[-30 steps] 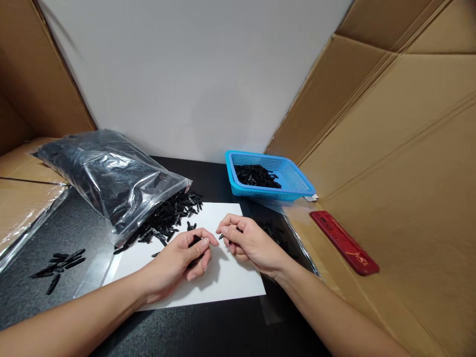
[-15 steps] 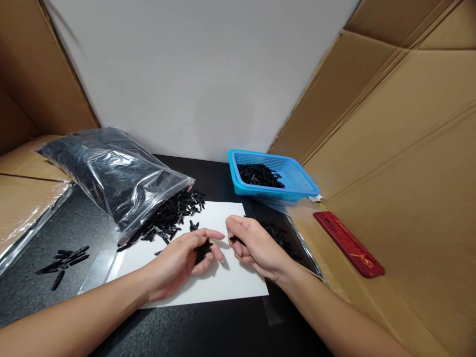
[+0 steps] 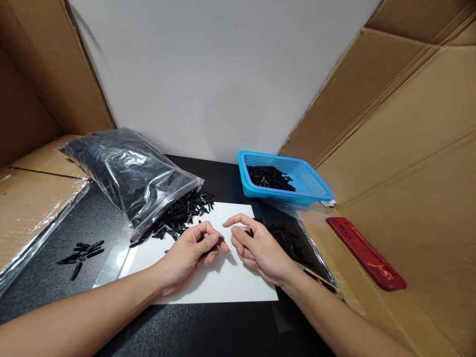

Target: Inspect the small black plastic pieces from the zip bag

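Left hand (image 3: 195, 246) curled over the white rectangular paper sheet (image 3: 223, 282) on the black worktop (image 3: 208, 332), fingers closed on small black plastic pieces (image 3: 212, 242), one tip poking out toward the right hand; right hand (image 3: 256, 245) just beside it, thumb and forefinger spread, remaining fingers folded on another small black piece (image 3: 251, 232); fingertips of the two hands nearly meet. Beyond the left hand: loose pile of black plastic pieces (image 3: 182, 215) spilling from a clear plastic bag (image 3: 126, 173). Beyond the right hand: blue plastic mesh basket (image 3: 312, 183) with more pieces. Right of the right hand, well apart: flat red bar (image 3: 366, 253) on cardboard.
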`<state>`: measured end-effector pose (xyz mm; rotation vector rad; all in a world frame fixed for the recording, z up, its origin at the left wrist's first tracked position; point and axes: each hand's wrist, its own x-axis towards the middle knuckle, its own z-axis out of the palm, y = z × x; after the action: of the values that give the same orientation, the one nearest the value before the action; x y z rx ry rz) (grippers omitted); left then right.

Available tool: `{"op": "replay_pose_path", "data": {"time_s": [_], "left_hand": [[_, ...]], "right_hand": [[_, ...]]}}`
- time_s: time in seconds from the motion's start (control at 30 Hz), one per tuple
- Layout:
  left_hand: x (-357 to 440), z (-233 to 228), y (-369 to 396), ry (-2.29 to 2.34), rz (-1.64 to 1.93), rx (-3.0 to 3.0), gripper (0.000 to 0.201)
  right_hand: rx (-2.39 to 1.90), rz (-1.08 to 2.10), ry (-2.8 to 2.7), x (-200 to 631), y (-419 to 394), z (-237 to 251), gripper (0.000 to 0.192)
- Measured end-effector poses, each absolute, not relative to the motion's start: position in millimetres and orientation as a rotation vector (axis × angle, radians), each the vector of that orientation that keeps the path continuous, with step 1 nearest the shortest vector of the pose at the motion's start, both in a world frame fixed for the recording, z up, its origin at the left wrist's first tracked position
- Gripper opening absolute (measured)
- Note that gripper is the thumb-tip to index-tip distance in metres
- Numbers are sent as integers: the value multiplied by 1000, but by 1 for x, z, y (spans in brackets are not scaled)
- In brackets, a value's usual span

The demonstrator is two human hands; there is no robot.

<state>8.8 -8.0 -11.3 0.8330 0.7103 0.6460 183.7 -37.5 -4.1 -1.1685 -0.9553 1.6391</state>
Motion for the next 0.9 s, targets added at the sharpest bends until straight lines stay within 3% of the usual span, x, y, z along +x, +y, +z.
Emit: {"op": "replay_pose_path", "data": {"time_s": [0.23,0.6,0.73,0.9], "left_hand": [[7,-13,-8,743,710,908,28],[7,-8,-8,687,717,783,16],[8,-9,-9,653,677,734,28],[9,-12,-9,657,684,835,16]], "right_hand": [[-1346,977,-1503,172,-47,-3,17],[-1312,875,-1411,178,-48,-4,15],[-1311,830,-1378,181,-48,-3,12],[-1293,835,-1355,183,-46,-4,11]]}}
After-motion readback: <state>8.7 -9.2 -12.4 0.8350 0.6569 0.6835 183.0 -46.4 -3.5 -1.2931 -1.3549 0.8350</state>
